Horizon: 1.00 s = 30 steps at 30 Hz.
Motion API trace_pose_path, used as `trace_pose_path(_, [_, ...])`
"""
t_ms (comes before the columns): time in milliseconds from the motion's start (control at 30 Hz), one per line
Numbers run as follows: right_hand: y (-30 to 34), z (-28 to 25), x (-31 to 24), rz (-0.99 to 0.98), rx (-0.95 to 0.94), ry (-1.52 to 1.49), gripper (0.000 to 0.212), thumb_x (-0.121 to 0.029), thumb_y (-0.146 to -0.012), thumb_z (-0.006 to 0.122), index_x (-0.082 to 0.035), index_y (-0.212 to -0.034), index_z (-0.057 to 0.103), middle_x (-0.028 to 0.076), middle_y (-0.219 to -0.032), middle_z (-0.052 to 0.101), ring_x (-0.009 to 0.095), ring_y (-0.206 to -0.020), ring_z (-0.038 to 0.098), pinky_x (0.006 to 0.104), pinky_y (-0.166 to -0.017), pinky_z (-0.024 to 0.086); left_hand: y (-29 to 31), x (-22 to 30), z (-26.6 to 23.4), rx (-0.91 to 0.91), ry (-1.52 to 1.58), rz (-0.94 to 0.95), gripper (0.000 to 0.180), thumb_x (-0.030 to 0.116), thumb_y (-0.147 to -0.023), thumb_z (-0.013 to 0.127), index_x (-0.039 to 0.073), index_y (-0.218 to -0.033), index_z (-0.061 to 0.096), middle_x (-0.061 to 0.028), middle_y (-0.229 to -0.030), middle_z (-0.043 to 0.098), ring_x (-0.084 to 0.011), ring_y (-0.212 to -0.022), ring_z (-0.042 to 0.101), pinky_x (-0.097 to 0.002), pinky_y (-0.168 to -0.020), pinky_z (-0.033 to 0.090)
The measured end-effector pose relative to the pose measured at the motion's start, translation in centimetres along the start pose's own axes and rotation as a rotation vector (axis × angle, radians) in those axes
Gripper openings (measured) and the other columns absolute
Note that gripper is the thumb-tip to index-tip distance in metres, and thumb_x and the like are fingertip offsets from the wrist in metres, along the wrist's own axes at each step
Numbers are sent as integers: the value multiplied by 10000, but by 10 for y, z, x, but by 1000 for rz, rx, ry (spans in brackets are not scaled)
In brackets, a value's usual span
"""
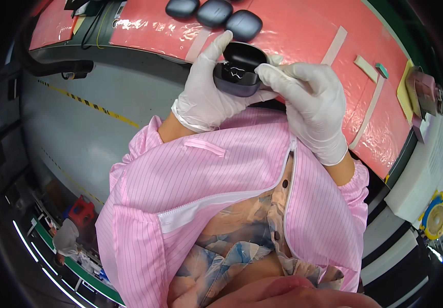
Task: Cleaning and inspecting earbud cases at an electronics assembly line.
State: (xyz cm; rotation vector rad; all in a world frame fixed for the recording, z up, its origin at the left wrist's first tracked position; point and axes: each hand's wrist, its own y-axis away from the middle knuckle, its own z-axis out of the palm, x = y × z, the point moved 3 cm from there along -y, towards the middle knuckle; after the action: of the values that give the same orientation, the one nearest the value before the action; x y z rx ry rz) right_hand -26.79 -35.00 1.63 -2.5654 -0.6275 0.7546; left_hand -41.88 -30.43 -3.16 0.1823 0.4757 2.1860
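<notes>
My left hand (pixel 205 97), in a white glove, is wrapped round a dark, glossy earbud charging case (pixel 238 86). The case's lid (pixel 244 53) stands raised on the far side, and bright reflections show in the black inside. Against the case's right edge rests the closed thumb and forefinger of my right hand (pixel 316 97), also gloved in white. Whatever those fingertips may pinch is hidden. Just beyond the hands, several closed cases of the same dark kind (pixel 244 25) lie on the pink table covering (pixel 293 31).
Pale strips (pixel 335 45) cross the pink covering. A small green-tipped piece (pixel 381 70) and a cream block (pixel 366 69) lie on the right. Farther right are a pink container (pixel 427 90) and a yellow fan (pixel 435 218). A black curved arm (pixel 62 68) juts in at left.
</notes>
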Motion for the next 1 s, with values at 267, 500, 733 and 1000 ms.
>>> trace_pose_path(267, [10, 2, 8, 51, 92, -235, 310, 110, -695, 618, -69, -940, 680, 34, -824, 611, 194, -760, 611, 293, -647, 495, -15, -7, -9, -62, 73, -137, 677, 537, -941, 393, -92, -1139, 545, -259, -1188, 569, -351, -1084, 581, -474, -940, 487])
trace_pose_path(500, [30, 2, 30, 324, 396, -453, 375, 93, -661, 666, -110, -976, 683, 23, -794, 579, 216, -745, 590, 289, -638, 469, -13, -11, 11, -53, -861, 531, 689, 631, -912, 402, 3, -1149, 558, -138, -1134, 620, -215, -980, 632, -307, -787, 550])
trace_pose_path(733, [24, -1, 21, 224, 63, -74, 279, 71, -729, 659, -98, -946, 702, 52, -812, 587, 191, -709, 577, 294, -606, 460, -6, -14, 14, -59, -1117, 605, 947, 794, -801, 389, -55, -1202, 513, -247, -1199, 581, -230, -757, 674, -241, -559, 519])
trace_pose_path(1000, [24, 14, 6, 249, 215, -448, 324, 122, -774, 624, -8, -1070, 605, 113, -946, 616, 226, -815, 624, 321, -697, 514, -18, -21, 4, -59, -1063, 720, 854, 744, -842, 393, -24, -1190, 530, -208, -1178, 605, -186, -810, 649, -247, -589, 509])
